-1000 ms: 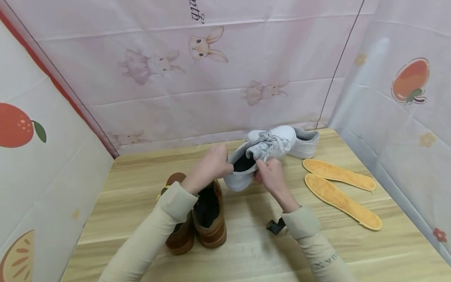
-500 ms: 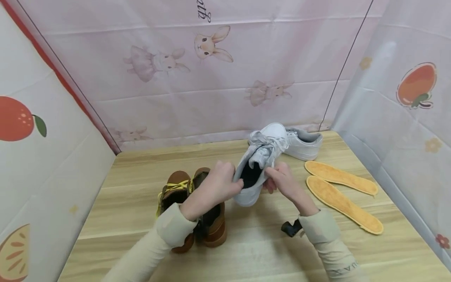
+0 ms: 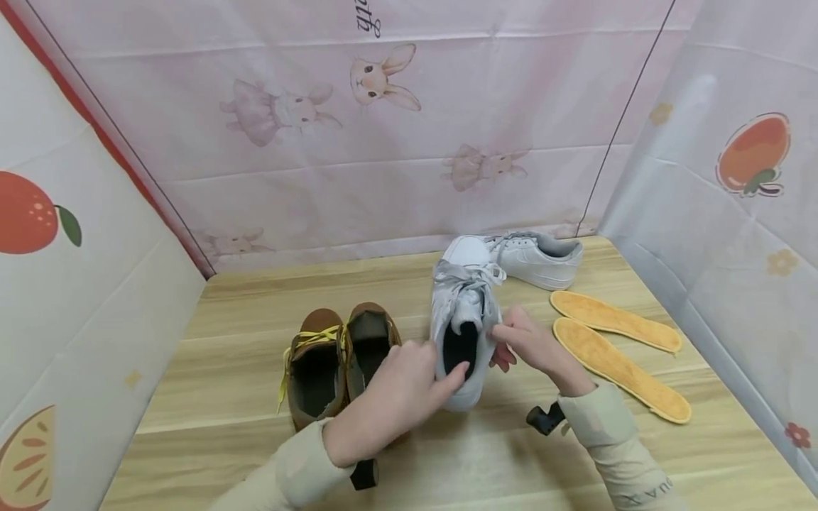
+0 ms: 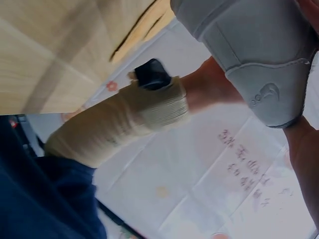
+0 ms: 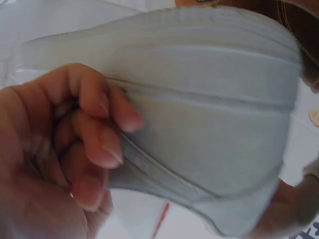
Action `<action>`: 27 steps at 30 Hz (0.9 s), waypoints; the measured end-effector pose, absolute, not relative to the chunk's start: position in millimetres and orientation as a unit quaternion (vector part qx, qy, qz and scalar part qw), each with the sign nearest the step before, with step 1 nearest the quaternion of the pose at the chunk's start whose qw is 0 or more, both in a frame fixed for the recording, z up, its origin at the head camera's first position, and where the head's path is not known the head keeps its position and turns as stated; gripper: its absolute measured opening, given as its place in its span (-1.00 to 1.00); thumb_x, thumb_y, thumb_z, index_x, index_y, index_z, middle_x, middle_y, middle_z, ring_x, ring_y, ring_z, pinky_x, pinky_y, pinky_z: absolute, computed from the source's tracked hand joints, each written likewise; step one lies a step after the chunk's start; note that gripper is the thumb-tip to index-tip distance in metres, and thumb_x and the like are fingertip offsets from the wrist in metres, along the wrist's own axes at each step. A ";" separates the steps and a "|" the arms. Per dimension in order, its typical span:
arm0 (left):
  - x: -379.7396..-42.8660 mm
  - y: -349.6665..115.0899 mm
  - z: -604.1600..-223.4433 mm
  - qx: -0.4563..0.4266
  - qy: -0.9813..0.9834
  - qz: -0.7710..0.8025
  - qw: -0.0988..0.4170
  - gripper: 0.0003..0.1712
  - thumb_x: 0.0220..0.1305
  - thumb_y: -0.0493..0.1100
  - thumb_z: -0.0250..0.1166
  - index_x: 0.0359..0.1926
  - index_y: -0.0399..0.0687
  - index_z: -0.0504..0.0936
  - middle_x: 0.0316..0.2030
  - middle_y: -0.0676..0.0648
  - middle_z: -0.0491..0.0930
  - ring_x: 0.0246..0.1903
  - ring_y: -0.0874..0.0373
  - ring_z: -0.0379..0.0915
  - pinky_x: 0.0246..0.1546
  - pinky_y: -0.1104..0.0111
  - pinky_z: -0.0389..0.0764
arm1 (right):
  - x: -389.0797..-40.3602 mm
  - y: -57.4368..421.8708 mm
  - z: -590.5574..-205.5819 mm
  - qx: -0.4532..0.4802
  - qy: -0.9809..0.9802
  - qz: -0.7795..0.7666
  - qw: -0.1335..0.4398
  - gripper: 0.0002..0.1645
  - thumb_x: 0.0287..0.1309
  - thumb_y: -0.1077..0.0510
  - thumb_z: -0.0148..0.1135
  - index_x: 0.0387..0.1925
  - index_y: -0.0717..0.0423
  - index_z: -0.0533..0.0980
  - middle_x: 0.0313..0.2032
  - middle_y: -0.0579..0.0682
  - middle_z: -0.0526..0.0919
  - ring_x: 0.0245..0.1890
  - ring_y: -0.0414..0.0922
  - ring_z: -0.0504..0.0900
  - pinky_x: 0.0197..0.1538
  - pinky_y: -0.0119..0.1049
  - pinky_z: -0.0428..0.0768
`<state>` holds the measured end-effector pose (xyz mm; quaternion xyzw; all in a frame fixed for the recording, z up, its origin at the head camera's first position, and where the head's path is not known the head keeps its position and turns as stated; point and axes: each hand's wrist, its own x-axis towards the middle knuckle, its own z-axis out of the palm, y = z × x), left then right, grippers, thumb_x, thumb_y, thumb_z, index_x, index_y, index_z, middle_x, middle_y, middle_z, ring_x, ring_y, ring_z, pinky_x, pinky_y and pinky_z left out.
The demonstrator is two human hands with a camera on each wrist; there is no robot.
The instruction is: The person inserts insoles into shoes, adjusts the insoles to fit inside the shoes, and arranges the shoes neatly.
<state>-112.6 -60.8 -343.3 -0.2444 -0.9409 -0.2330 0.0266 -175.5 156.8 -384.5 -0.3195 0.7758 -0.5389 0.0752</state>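
Note:
A white lace-up sneaker (image 3: 469, 298) is held between both hands, its toe pointing at the back wall and its dark inside facing up. My left hand (image 3: 399, 390) grips the left side of its collar near the heel, the thumb reaching over into the opening. On the other side, my right hand (image 3: 537, 348) pinches the collar with the thumb on top. The right wrist view has the sneaker's side (image 5: 199, 99) with curled fingers (image 5: 94, 139) against it. Its heel (image 4: 264, 74) fills the upper right of the left wrist view.
A second white sneaker (image 3: 540, 262) lies behind at the right. Two orange insoles (image 3: 616, 323) rest on the wooden table (image 3: 236, 383) to the right. Left of the held sneaker stand two brown shoes (image 3: 324, 321), one with yellow laces, partly behind the left arm. Printed cloth walls (image 3: 255, 184) surround the table.
Both hands have brought the white sneaker nearer and turned it from slanting right to toe straight ahead. The left thumb now reaches further into the opening. The brown shoes' openings show more.

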 end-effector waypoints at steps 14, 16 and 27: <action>-79.9 -50.3 -370.2 -0.263 -0.950 -0.170 0.017 -0.36 0.31 0.17 0.06 -0.87 0.04 0.29 -0.76 0.06 0.31 -0.79 0.21 0.23 -0.81 0.40 0.21 | -171.0 162.6 -429.7 -0.394 0.715 -0.560 0.144 -0.51 0.04 0.47 -0.17 -0.95 0.29 0.30 -0.95 0.15 0.32 -0.89 0.02 0.41 -0.76 -0.35 0.28; -78.6 -49.4 -373.7 -0.261 -0.950 -0.172 0.009 -0.35 0.31 0.17 0.06 -0.88 0.04 0.29 -0.76 0.06 0.31 -0.79 0.21 0.23 -0.80 0.40 0.21 | -169.8 162.5 -434.6 -0.393 0.710 -0.565 0.149 -0.52 0.03 0.47 -0.18 -0.95 0.31 0.29 -0.95 0.17 0.30 -0.90 0.02 0.41 -0.75 -0.37 0.32; -77.2 -47.2 -394.5 -0.242 -0.949 -0.198 -0.047 -0.32 0.32 0.19 0.04 -0.90 0.03 0.29 -0.81 0.09 0.25 -0.82 0.26 0.17 -0.80 0.41 0.22 | -165.2 162.7 -458.3 -0.358 0.702 -0.582 0.199 -0.51 0.07 0.43 -0.15 -0.94 0.35 0.25 -0.94 0.25 0.26 -0.88 0.20 0.33 -0.71 -0.35 0.36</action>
